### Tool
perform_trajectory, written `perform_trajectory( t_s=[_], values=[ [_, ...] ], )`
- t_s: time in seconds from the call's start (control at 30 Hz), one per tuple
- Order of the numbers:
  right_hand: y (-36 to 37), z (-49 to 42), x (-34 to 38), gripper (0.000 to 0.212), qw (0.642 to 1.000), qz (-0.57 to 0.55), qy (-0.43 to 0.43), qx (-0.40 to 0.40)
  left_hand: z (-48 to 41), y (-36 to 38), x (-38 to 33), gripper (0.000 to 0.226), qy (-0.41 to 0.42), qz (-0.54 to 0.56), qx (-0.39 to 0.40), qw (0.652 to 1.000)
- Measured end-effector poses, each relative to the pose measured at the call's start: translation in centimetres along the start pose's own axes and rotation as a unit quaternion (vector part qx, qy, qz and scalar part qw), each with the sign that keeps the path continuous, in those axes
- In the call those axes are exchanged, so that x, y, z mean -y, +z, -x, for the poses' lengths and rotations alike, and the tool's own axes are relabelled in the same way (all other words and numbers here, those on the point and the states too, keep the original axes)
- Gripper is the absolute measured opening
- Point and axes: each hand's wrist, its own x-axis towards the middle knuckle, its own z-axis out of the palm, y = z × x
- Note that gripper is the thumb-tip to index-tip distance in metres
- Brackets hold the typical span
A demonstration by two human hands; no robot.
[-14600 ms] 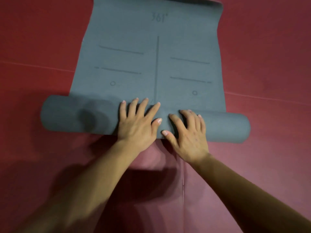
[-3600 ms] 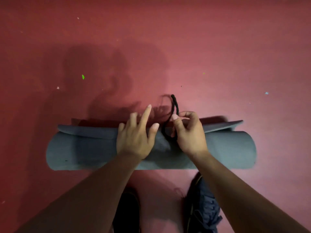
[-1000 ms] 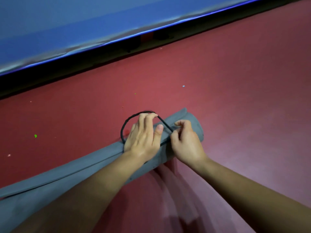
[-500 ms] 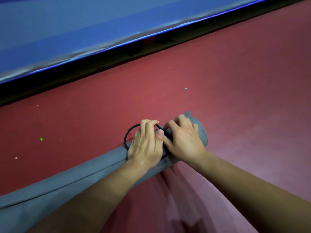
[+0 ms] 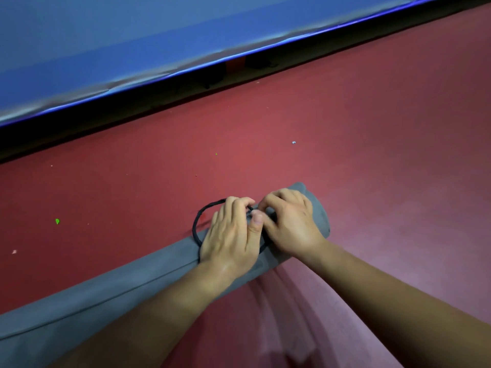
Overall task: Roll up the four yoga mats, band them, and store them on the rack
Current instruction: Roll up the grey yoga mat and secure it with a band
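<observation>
A rolled grey yoga mat (image 5: 111,296) lies slanted across the red floor, its far end at the centre right. A black elastic band (image 5: 198,221) loops out to the left of that end. My left hand (image 5: 231,235) lies over the roll with its fingers curled round the band. My right hand (image 5: 289,224) sits on the mat's end with curled fingers that pinch the band's other side. The band's lower part is hidden under both hands.
The red floor (image 5: 345,155) stretches all around, dotted with small bits of debris. A blue padded barrier (image 5: 132,41) with a dark gap beneath it runs along the back.
Over the last second both hands have drawn together on the mat's end and the band loop has shrunk and come down closer to the roll.
</observation>
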Motion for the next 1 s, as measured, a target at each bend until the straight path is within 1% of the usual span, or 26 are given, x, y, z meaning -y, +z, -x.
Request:
perform_trajectory(
  t_s=[0.1, 0.17, 0.27, 0.33, 0.4, 0.47, 0.53, 0.6, 0.67, 0.73, 0.77, 0.83, 0.93, 0.97, 1.0],
  values=[
    [-0.2, -0.2, -0.3, 0.024, 1.0, 0.02, 0.003, 0.003, 0.0, 0.1, -0.1, 0.059, -0.003, -0.01, 0.001, 1.0],
    [-0.7, 0.0, -1.0, 0.022, 1.0, 0.028, 0.002, -0.01, 0.0, 0.1, -0.1, 0.062, -0.006, -0.029, 0.018, 0.999],
    [-1.3, 0.6, -2.1, 0.017, 0.999, 0.035, 0.013, -0.022, -0.3, 0.1, 0.1, 0.068, 0.018, -0.083, 0.049, 0.995],
    [-1.1, 1.2, -2.5, 0.02, 0.999, 0.029, 0.014, -0.017, -0.7, 0.0, 0.1, 0.072, 0.028, -0.114, 0.072, 0.99],
    [-0.9, 1.7, -2.8, 0.024, 0.999, 0.013, 0.022, -0.028, -0.9, -0.1, 0.2, 0.073, 0.038, -0.121, 0.076, 0.989],
    [-1.0, 1.8, -2.8, 0.025, 0.999, 0.013, 0.022, -0.031, -1.3, -0.2, 0.3, 0.072, 0.028, -0.109, 0.068, 0.991],
    [-1.1, 1.6, -3.1, 0.019, 0.999, 0.036, 0.003, -0.035, -1.6, -0.2, 0.1, 0.073, 0.006, -0.116, 0.069, 0.991],
    [-1.2, 1.5, -3.3, 0.015, 0.998, 0.059, -0.014, -0.033, -1.6, 0.0, -0.3, 0.073, 0.016, -0.187, 0.084, 0.979],
    [-1.1, 1.7, -3.6, 0.018, 0.997, 0.064, -0.025, -0.023, -1.4, 0.1, -0.8, 0.072, 0.028, -0.241, 0.094, 0.966],
    [-0.9, 1.9, -3.8, 0.023, 0.998, 0.055, -0.029, -0.016, -1.4, 0.0, -1.2, 0.066, 0.041, -0.273, 0.076, 0.958],
    [-0.9, 2.0, -4.0, 0.025, 0.998, 0.048, -0.03, -0.012, -1.7, 0.0, -1.3, 0.063, 0.044, -0.276, 0.073, 0.957],
    [-1.1, 1.9, -4.1, 0.028, 0.999, 0.03, -0.031, 0.003, -2.8, 0.0, -1.6, 0.061, 0.036, -0.26, 0.101, 0.96],
    [-1.8, 1.8, -4.5, 0.03, 0.999, 0.011, -0.031, 0.018, -5.2, 0.5, -1.8, 0.045, 0.012, -0.173, 0.16, 0.972],
    [-1.9, 1.9, -4.5, 0.03, 0.999, 0.01, -0.027, 0.013, -5.7, 0.7, -1.9, 0.041, 0.021, -0.154, 0.168, 0.974],
    [-2.0, 2.1, -4.6, 0.029, 1.0, 0.013, -0.02, 0.001, -6.2, 1.0, -2.1, 0.039, 0.047, -0.154, 0.169, 0.972]
  ],
)
